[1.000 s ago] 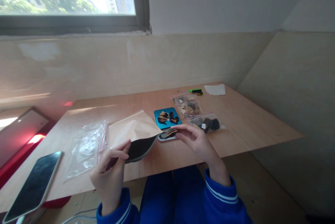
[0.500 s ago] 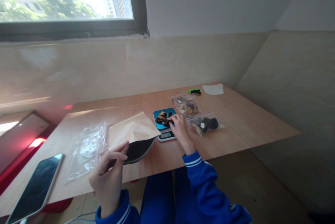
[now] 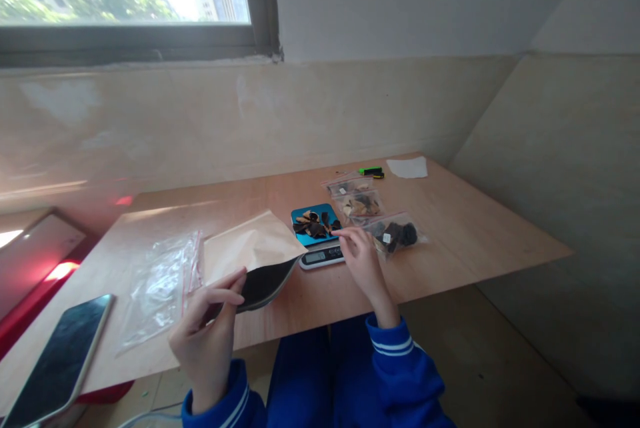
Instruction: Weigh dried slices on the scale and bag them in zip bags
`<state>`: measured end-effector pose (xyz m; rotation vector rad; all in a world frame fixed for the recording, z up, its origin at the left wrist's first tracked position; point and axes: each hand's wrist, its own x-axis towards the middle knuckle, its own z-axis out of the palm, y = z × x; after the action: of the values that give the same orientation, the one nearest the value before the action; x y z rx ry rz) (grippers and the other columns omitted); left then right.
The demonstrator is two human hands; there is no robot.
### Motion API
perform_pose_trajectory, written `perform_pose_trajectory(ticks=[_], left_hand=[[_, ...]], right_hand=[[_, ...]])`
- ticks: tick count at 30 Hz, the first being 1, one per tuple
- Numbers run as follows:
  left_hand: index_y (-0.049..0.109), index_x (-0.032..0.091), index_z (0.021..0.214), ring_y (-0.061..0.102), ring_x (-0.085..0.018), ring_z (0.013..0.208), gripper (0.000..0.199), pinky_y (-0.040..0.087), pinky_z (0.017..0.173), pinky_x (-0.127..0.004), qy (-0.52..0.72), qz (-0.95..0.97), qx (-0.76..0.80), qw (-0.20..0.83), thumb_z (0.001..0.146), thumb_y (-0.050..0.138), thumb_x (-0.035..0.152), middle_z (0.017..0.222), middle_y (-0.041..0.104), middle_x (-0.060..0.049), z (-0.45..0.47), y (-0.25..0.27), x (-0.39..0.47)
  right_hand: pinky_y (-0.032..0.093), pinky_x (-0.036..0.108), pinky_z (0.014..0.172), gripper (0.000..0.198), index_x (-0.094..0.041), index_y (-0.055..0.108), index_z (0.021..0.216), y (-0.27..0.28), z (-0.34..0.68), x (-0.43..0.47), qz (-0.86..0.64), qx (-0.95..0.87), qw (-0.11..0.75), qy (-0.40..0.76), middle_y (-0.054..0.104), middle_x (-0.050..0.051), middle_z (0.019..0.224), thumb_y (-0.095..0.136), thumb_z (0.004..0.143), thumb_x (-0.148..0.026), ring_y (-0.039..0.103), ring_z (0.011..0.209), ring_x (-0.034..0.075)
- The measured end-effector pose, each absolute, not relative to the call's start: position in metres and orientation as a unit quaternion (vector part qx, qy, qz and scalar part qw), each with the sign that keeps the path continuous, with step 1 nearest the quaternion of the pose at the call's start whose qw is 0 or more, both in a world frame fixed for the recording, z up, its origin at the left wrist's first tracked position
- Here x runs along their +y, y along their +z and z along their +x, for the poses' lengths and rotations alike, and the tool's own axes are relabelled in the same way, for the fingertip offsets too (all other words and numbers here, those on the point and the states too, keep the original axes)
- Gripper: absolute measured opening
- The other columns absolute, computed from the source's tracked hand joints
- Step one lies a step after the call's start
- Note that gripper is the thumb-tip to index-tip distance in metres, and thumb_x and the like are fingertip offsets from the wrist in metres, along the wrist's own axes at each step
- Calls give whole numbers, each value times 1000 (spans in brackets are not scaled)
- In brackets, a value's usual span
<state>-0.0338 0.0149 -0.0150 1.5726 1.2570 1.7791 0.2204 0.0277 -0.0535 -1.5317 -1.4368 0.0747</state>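
My left hand [image 3: 213,321] pinches the rim of a brown kraft paper bag [image 3: 253,241], whose mouth gapes toward me and shows a dark lining. Right of the bag is a small digital scale [image 3: 320,257] with a blue platform and a display. Dark and tan dried pieces [image 3: 313,224], like dried mushroom or peel, lie heaped on the platform. My right hand [image 3: 361,258] is at the platform's right front edge, thumb and fingers closed together beside the dark pieces. Whatever may be between those fingertips is too small to make out.
Zip bags of dried pieces [image 3: 395,235] lie right of the scale and behind it. Clear plastic bags [image 3: 160,288] and a phone [image 3: 60,355] are on the left. At the back are a green-and-black marker [image 3: 371,171] and a white paper [image 3: 407,168].
My right hand has drawn back to the right from the heap, uncovering more of the pieces and the scale's display. My left hand keeps hold of the paper bag.
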Motion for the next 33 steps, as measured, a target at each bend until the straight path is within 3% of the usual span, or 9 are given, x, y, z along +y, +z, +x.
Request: perform_pose_trajectory(ticks=[13,27,33], left_hand=[[66,22,67,72,-21,94,13,60,77,-29,571,608,494,245,80,68,24,96,76,-3,-45,-24,20],[70,25,85,71,-24,95,28,57,85,-39,386,702,537,264,83,57,49,100,75,-6,-69,-53,53],[70,24,88,71,-24,90,35,57,79,-36,368,717,532,258,84,54,55,95,75,-6,-76,-57,51]], right_hand=[[49,37,86,22,-21,66,97,-70,223,24,-622,-571,522,117,70,8,101,45,92,-23,62,97,23],[43,45,95,23,-22,68,92,-69,228,16,-649,-590,476,65,67,7,95,45,90,-17,60,98,25],[44,46,92,23,-23,68,90,-73,226,18,-655,-592,464,66,66,8,95,46,89,-18,59,97,26]])
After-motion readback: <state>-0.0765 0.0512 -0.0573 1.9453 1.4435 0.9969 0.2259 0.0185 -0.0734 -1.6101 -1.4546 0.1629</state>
